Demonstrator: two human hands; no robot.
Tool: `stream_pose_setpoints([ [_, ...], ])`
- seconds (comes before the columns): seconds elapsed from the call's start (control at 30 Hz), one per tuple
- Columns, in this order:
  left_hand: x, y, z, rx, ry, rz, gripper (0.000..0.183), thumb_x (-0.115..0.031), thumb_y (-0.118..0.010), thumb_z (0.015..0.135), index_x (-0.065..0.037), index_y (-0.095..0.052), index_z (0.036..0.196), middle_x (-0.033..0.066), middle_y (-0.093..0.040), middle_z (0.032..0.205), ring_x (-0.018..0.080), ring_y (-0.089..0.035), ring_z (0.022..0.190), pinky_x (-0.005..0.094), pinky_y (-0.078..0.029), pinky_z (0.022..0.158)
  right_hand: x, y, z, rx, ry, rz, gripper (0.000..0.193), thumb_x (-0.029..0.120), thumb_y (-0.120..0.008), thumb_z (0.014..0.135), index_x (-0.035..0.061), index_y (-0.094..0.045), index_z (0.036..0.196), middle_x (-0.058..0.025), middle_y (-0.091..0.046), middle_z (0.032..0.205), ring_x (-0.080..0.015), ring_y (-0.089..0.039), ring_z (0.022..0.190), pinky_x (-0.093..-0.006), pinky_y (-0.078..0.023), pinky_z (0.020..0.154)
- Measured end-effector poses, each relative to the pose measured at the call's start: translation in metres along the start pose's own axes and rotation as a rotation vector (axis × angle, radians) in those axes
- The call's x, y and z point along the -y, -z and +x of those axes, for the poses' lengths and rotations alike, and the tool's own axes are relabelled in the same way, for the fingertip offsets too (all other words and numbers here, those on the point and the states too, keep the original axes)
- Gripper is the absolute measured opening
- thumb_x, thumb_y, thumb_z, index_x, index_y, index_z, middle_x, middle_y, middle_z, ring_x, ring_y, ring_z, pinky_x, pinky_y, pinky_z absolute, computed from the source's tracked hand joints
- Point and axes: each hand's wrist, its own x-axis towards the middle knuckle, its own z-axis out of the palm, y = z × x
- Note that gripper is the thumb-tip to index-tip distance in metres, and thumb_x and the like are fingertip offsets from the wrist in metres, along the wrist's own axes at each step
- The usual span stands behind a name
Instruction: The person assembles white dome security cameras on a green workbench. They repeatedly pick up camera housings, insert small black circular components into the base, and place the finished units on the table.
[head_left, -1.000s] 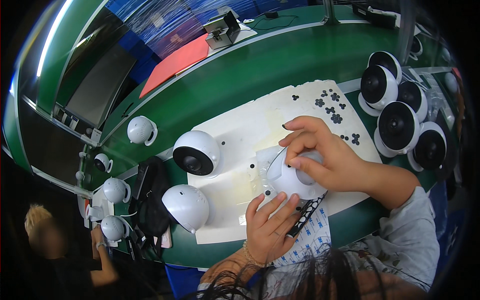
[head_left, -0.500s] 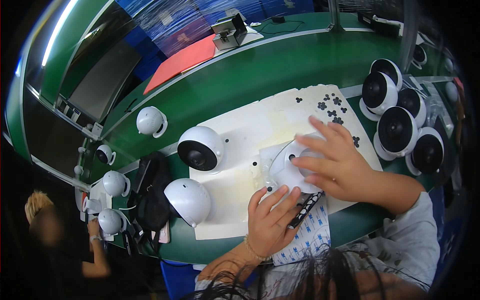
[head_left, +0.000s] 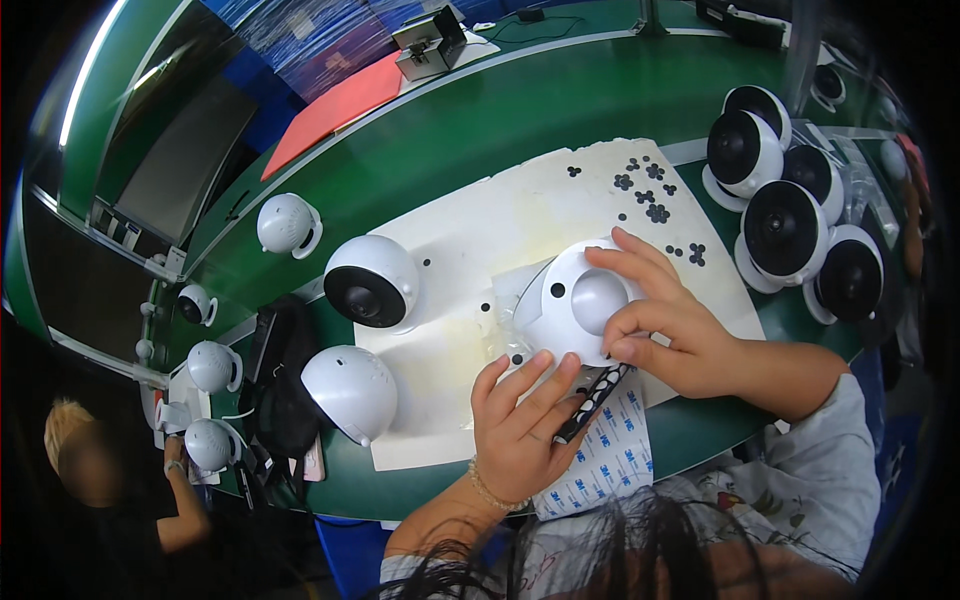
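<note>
Green covers the long counter (head_left: 560, 120), where at its far left edge another person (head_left: 90, 470) sits beside several small white camera units (head_left: 212, 366). Moving right, a white dome housing (head_left: 350, 390) lies just off the corner of a big white paper sheet (head_left: 470, 240), and a dome camera with a dark lens (head_left: 370, 282) stands on the sheet's left part. At centre, the worker's left hand (head_left: 520, 430) lies open, fingers spread and pressed against the near rim of a white round camera base (head_left: 580, 305) lying on the sheet, with a black-dotted strip (head_left: 592, 400) partly under the fingers and a printed backing sheet (head_left: 600, 460) hanging over the counter's near edge. The right hand (head_left: 670, 320) curls over the base from the right, fingertips on its raised middle and its rim, holding it down rather than lifting it. Small black pads (head_left: 650, 195) dot the sheet beyond. Four more dark-lensed dome cameras (head_left: 790, 225) crowd the far right.
</note>
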Motion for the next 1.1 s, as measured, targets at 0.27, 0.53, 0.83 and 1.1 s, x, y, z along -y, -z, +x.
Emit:
stream_pose_setpoints([
  [0.27,-0.001,0.001,0.002,0.000,0.013,0.008,0.016,-0.012,-0.072,0.062,-0.007,-0.062,0.075,0.0067,-0.056,0.115,0.0242,-0.044,0.114,0.0429,-0.029,0.094,-0.006,-0.003,-0.015,-0.146,0.291,-0.539,0.015,0.027,-0.059,0.078,0.0160,-0.063,0.087,-0.0105,-0.043,0.127,-0.0353,-0.028,0.123,-0.0471,-0.020,0.096],
  [0.53,-0.002,-0.001,0.002,-0.013,0.032,0.020,0.018,-0.012,-0.072,0.061,-0.008,-0.062,0.075,0.0070,-0.056,0.115,0.0246,-0.045,0.113,0.0462,-0.026,0.096,0.009,-0.008,-0.014,-0.210,0.292,-0.372,0.020,0.028,-0.061,0.075,0.0184,-0.063,0.092,-0.0054,-0.046,0.125,-0.0307,-0.034,0.120,-0.0461,-0.023,0.092],
  [0.83,-0.003,-0.001,0.002,-0.004,0.054,0.021,0.017,-0.012,-0.072,0.060,-0.008,-0.060,0.071,0.0068,-0.057,0.114,0.0255,-0.046,0.112,0.0477,-0.025,0.097,-0.007,-0.003,-0.018,-0.131,0.213,-0.213,0.006,0.017,-0.058,0.080,0.0114,-0.056,0.081,-0.0111,-0.043,0.127,-0.0335,-0.029,0.124,-0.0451,-0.023,0.096],
  [1.1,-0.004,-0.001,0.002,0.004,0.059,0.033,0.017,-0.013,-0.073,0.061,-0.008,-0.061,0.071,0.0064,-0.056,0.116,0.0252,-0.046,0.111,0.0470,-0.026,0.097,-0.018,0.013,-0.015,-0.126,-0.100,0.062,0.012,0.019,-0.050,0.087,0.0073,-0.055,0.088,-0.0153,-0.038,0.131,-0.0364,-0.020,0.129,-0.0456,-0.018,0.102],
])
